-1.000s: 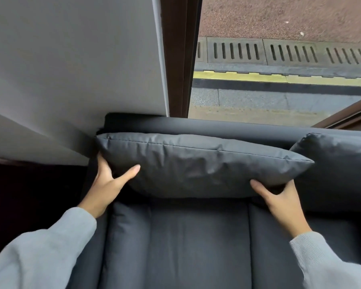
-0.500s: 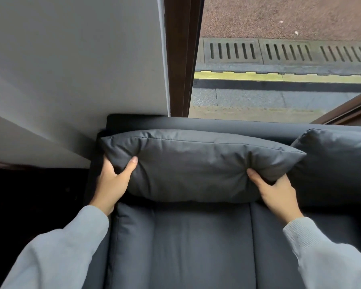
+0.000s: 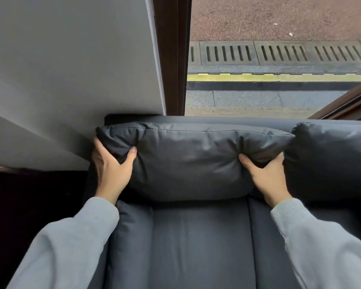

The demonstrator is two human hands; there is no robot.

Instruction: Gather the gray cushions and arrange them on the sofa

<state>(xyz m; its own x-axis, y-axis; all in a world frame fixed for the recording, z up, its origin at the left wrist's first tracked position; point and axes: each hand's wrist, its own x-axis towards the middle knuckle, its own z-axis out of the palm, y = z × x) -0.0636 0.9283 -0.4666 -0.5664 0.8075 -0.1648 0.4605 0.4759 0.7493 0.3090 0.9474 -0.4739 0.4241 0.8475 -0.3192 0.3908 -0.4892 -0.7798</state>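
Note:
A dark gray cushion (image 3: 188, 161) stands upright against the backrest of the gray sofa (image 3: 198, 247), at its left end. My left hand (image 3: 113, 170) grips the cushion's left end, thumb pressed into the front. My right hand (image 3: 267, 178) grips its right end the same way. The fabric bunches under both thumbs. A second gray cushion (image 3: 331, 161) leans against the backrest just to the right, touching the first one.
A grey wall (image 3: 67, 69) rises behind the sofa's left end. A dark brown window frame (image 3: 171, 55) stands behind the backrest, with pavement and a drain grate (image 3: 279, 53) outside. The floor to the left of the sofa is dark.
Both hands pushed the cushion down and back against the backrest. It went from held above the seat to resting on it, squeezed at both ends.

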